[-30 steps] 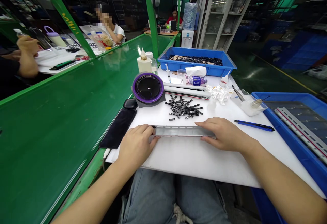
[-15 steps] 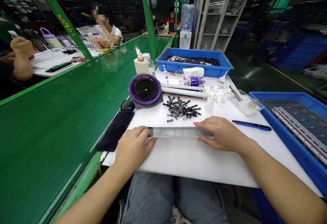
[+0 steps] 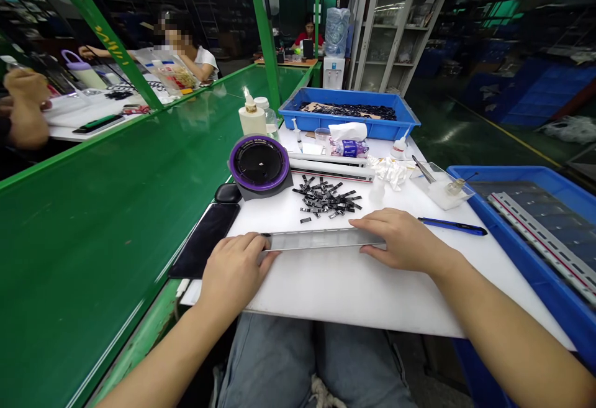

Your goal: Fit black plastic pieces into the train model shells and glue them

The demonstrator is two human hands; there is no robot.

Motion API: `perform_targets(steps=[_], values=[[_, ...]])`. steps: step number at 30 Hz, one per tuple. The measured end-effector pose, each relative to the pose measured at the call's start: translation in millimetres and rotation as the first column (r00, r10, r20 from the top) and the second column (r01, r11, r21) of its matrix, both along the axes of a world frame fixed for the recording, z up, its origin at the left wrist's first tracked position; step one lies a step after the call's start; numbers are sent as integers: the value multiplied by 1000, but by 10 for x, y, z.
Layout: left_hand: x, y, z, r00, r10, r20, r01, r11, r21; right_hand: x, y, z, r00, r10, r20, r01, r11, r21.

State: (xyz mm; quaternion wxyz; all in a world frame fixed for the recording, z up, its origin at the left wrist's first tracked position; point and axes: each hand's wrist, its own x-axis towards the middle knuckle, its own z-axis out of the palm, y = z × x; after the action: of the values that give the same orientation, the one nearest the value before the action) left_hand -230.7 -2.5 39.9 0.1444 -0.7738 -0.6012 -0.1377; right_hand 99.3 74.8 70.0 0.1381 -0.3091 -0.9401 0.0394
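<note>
As before, hands [image 3: 234,273] [image 3: 401,240] on metal strip [image 3: 321,240]

Metal strip [image 3: 321,240]: shiny, smooth. Table [image 3: 326,293] top: matt wht plastic. Tray [image 3: 298,110]: blue plastic, semi-gloss. Phone [image 3: 205,240]: glossy blk glass. Green belt [image 3: 93,222]: smooth, glossy.

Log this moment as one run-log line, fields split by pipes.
left hand on metal strip end | right hand on other end | small black parts beyond strip
</note>
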Motion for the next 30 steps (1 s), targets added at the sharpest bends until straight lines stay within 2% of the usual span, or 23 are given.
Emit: perform_targets(steps=[15,24,30], values=[[-31,-19,-54,999,0,32,-1,1000,27,17,42,-33,996,8,-85,-8,1000,-6],[-23,-34,-60,999,-24,28,21,996,90,21,32,-27,996,6,-84,-7,1000,-13],[-25,-35,-66,1000,-7,20,6,998,67,30,40,-21,996,1,-85,-2,1000,-13]])
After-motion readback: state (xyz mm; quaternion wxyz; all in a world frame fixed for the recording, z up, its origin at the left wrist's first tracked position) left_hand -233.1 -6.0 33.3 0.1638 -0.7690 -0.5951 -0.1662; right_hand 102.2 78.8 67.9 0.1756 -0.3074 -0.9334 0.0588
